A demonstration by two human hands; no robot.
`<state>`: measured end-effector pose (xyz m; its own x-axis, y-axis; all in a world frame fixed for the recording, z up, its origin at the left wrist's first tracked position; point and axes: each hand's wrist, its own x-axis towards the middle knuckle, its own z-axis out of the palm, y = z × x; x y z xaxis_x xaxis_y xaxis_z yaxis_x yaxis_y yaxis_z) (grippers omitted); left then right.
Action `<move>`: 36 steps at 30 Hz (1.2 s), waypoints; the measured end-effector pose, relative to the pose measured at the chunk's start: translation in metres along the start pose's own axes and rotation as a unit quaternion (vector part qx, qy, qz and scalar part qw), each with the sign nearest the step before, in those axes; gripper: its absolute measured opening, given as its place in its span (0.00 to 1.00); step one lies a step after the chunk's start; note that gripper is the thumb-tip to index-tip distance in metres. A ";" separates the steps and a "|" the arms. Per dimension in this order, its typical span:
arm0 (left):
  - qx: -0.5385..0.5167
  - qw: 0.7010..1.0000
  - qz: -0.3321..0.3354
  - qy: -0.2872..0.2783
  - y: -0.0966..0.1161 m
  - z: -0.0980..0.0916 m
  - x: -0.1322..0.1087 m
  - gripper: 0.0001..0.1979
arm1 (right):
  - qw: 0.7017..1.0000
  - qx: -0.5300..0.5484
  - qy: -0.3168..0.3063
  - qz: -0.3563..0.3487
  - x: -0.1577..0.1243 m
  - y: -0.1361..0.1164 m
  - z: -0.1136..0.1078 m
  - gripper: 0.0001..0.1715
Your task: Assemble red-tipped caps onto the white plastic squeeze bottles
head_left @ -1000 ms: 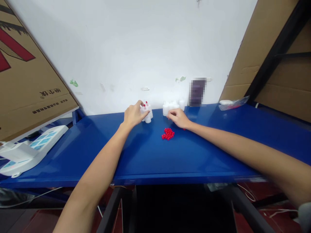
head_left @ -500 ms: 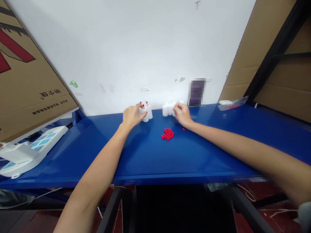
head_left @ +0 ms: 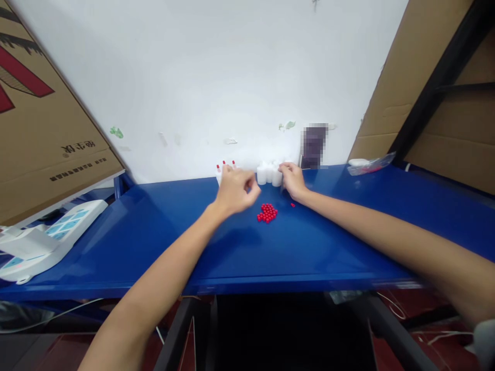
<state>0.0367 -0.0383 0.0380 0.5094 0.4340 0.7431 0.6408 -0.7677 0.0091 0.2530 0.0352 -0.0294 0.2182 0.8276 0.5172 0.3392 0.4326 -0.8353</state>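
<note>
My left hand hovers over the blue table, its fingers loosely bent and apart, holding nothing. It is just left of a pile of several small red caps. Behind it, by the wall, stand white bottles with red caps, partly hidden by the hand. My right hand reaches to a group of uncapped white bottles and its fingertips close on the rightmost one. A single red cap lies near my right wrist.
A white device with light-blue keys sits at the table's left end. Large cardboard sheets lean at left and right. A clear plastic bag lies at the back right. A white wall runs behind the table.
My left hand has let go of the red-capped bottles and swung right toward the red caps. My right hand has moved from the table up to the uncapped bottles.
</note>
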 end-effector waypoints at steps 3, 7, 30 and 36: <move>-0.055 0.994 0.067 -0.062 0.042 0.016 -0.008 0.09 | 1.000 0.000 0.029 -0.009 -0.008 -0.013 0.000 0.11; -0.129 0.975 0.136 -0.119 0.072 0.033 -0.018 0.11 | 1.000 0.019 -0.019 0.000 -0.015 -0.024 0.000 0.11; 0.066 0.957 0.147 -0.242 0.068 0.043 -0.023 0.25 | 0.989 0.097 -0.115 0.007 -0.011 -0.021 0.001 0.06; 0.056 0.949 0.138 -0.278 0.069 0.043 -0.020 0.26 | 0.984 0.107 -0.137 0.026 -0.017 -0.028 0.000 0.06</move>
<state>0.0957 -0.0795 -0.0047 0.8708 0.4300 0.2383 0.4807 -0.8465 -0.2290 0.2401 0.0093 -0.0148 -0.0354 0.9031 0.4280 0.1268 0.4289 -0.8944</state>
